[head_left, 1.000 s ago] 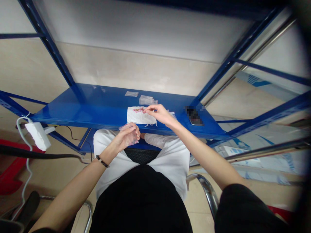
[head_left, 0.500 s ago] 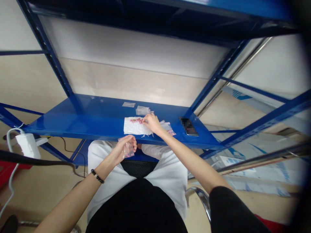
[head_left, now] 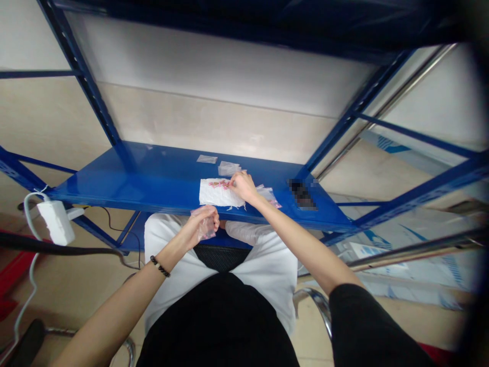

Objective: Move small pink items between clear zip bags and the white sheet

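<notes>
My left hand (head_left: 198, 226) is closed around a small clear plastic bag (head_left: 207, 229) just in front of the shelf edge. Some pink bits show low in that bag. At the right end of a white cloth pouch (head_left: 214, 197), my right hand (head_left: 243, 185) has its fingertips pinched together. Beside those fingertips, small pink pieces (head_left: 219, 184) lie in a pile on the pouch. They are too small to name, and whatever the pinch holds is hidden. Right of the hand, partly behind the forearm, lie filled clear bags (head_left: 270, 197) with pink contents.
Flat clear bags (head_left: 229, 168) lie behind the pouch, with another clear bag (head_left: 207, 159) further left. A dark phone (head_left: 301, 194), partly pixelated, rests at the right of the blue shelf (head_left: 160, 173). A white power strip (head_left: 56, 223) hangs by the left post.
The whole view has shifted, so things sit slightly further right and higher. My right hand stays at the pink pieces, and my left hand still holds the clear plastic bag.
</notes>
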Available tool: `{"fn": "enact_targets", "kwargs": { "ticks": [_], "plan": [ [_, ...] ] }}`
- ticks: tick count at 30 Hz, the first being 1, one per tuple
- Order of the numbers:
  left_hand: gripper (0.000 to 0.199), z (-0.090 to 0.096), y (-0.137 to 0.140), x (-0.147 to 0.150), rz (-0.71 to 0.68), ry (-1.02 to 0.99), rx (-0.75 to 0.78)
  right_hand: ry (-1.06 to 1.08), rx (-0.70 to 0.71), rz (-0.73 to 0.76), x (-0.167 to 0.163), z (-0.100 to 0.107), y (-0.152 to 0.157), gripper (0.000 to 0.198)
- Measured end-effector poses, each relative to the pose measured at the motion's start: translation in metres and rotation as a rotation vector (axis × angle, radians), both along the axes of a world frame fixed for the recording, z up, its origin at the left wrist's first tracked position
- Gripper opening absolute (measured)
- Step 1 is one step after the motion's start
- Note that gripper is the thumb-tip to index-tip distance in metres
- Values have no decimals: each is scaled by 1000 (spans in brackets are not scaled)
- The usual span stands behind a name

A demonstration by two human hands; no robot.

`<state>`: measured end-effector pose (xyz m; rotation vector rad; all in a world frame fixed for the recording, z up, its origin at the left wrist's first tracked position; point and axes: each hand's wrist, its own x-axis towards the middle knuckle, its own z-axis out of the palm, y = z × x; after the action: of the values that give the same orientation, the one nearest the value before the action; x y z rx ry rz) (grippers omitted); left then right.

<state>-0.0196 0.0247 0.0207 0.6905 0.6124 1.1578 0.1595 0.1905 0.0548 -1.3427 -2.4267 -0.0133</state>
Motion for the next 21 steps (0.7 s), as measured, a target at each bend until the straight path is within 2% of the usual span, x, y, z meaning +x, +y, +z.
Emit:
{"fn": "enact_targets", "kwargs": {
  "ticks": [4, 6, 9, 13, 18, 21],
  "plan": [
    [25, 1, -2, 1, -7, 68, 20, 116, 32, 42, -1, 16, -15, 10],
    [25, 2, -3, 2, -18, 99, 38, 211, 29, 152, -5, 27, -33, 7],
    [25, 1, -4, 4, -37, 129, 70, 308, -52, 369, -13, 42, -68, 4],
    [23, -1, -6, 4, -70, 183, 103, 294, -174, 525, -24, 50, -101, 4],
    [24, -2, -7, 4, -78, 247, 117, 254, -364, 594, -27, 49, -106, 6],
    [24, -2, -6, 4, -88, 246, 129, 249, -414, 607, -26, 49, -104, 5]
  ]
}}
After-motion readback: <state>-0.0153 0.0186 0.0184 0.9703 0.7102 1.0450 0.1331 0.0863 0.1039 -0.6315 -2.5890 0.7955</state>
